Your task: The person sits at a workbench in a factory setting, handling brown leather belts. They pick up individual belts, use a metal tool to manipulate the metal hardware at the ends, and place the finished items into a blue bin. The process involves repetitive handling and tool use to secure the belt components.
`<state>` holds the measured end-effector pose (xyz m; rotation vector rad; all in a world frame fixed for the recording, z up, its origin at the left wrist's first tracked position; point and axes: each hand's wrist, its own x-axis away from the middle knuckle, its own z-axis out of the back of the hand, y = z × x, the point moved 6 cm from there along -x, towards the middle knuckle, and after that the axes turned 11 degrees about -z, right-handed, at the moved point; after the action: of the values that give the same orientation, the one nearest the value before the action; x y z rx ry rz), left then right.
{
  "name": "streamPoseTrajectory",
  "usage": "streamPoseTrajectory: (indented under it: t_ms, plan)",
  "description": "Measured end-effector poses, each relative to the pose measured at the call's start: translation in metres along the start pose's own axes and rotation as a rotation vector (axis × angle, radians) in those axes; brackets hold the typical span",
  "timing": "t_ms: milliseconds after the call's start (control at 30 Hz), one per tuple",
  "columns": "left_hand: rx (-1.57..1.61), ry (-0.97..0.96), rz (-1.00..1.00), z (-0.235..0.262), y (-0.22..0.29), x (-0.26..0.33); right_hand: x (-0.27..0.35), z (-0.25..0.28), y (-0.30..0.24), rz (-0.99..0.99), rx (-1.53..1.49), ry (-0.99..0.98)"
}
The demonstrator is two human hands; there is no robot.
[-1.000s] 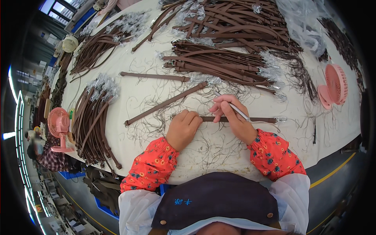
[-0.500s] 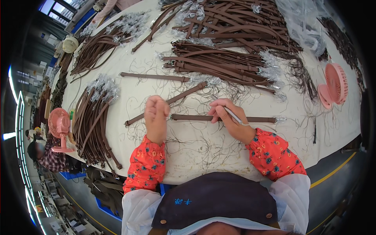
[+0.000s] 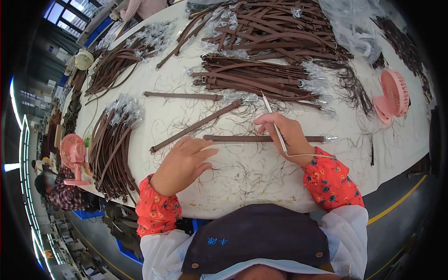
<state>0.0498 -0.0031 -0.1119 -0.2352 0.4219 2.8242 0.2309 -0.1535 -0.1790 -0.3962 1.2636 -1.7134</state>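
Observation:
My right hand (image 3: 291,136) is closed around a slim silver pen-like tool (image 3: 268,105), its thin tip pointing away from me and a thin cord trailing by the wrist. Beneath that hand a brown strap (image 3: 245,138) lies crosswise on the table, metal fittings at its right end. My left hand (image 3: 182,165) hovers near the strap's left end, fingers spread, holding nothing. Farther off, a second brown strap (image 3: 198,126) lies slantwise. Beyond it rests a third strap (image 3: 182,96), with clear plastic at its right end.
Stacked straps with plastic-wrapped ends (image 3: 261,81) lie ahead, below a larger strap heap (image 3: 284,30). A strap bundle (image 3: 111,154) sits at left. Pink fans stand right (image 3: 394,91) and left (image 3: 73,151). Loose dark threads (image 3: 228,172) litter the white tabletop (image 3: 214,200).
My left hand has come nearer to me and gone from curled to spread. My right hand has shifted slightly right, and the tool has swung more upright, tip pointing away.

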Motion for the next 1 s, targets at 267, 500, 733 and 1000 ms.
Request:
streamPoseTrajectory:
  t_ms: [267, 500, 733, 1000]
  plan:
    - [0.269, -0.253, 0.403, -0.036, -0.025, 0.003, 0.051, 0.045, 0.001, 0.143, 0.665, 0.024]
    - [-0.068, 0.125, 0.030, -0.035, 0.004, -0.034, 0.056, 0.047, 0.013, 0.117, 0.648, 0.050]
    - [0.056, 0.174, 0.000, -0.056, 0.015, -0.060, 0.058, 0.066, -0.038, 0.258, 0.632, 0.148]
    - [-0.279, 0.438, -0.043, 0.068, 0.017, -0.040, 0.054, 0.105, -0.031, 0.120, 0.401, 0.349]
